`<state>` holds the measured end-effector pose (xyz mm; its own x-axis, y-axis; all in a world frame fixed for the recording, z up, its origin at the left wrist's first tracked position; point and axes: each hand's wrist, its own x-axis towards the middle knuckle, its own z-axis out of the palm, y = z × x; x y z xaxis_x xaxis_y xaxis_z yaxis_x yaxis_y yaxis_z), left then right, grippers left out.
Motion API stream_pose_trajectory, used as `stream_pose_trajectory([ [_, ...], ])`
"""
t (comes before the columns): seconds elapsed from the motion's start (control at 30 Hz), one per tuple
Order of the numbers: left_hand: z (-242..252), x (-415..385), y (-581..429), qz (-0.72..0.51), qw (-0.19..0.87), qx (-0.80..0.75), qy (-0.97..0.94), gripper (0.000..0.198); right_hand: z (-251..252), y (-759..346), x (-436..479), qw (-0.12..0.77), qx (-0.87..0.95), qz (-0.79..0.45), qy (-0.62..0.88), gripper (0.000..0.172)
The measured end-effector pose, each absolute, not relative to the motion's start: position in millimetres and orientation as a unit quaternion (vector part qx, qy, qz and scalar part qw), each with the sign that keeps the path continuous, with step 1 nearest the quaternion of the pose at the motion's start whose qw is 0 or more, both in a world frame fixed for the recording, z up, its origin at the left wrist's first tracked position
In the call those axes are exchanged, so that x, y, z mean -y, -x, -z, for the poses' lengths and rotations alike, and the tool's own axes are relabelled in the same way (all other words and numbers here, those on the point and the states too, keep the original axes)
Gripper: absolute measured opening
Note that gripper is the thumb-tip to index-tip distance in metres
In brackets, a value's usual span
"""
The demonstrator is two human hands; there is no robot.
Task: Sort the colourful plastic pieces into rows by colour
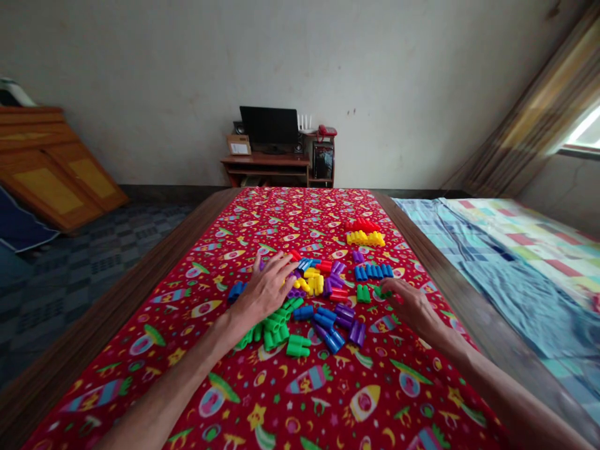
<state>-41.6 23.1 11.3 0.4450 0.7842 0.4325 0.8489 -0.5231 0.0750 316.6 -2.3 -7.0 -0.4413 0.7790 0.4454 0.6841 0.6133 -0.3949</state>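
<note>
My left hand (268,286) is over the left part of a loose pile of plastic toy blocks, its fingers spread and nothing visible held in them. Near its fingertips are yellow blocks (315,284) and blue blocks (307,264); green blocks (276,325) lie below its wrist. On the right, my right hand (415,307) has its fingertips closed on a green block (382,292), partly hidden by the fingers. Another green block (363,294) rests just left of it. Beyond are a row of blue blocks (374,272), a yellow row (365,239) and a red row (363,225).
A red patterned cloth (201,356) covers the middle of the wooden table (154,269). Purple blocks (356,333) lie between my hands. To the right is a bed (492,275); a desk (265,160) with a monitor (269,128) stands against the far wall.
</note>
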Motion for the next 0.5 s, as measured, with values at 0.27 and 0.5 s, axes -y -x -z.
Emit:
stream_pose_trajectory([
  [0.27, -13, 47, -41, 0.108, 0.010, 0.214, 0.971, 0.041, 15, -328, 10, 0.175, 0.880, 0.012, 0.442, 0.011],
  [0.5, 11, 12, -35, 0.091, 0.044, 0.274, 0.956, 0.037, 18, -321, 2, 0.157, 0.865, 0.075, 0.471, 0.013],
])
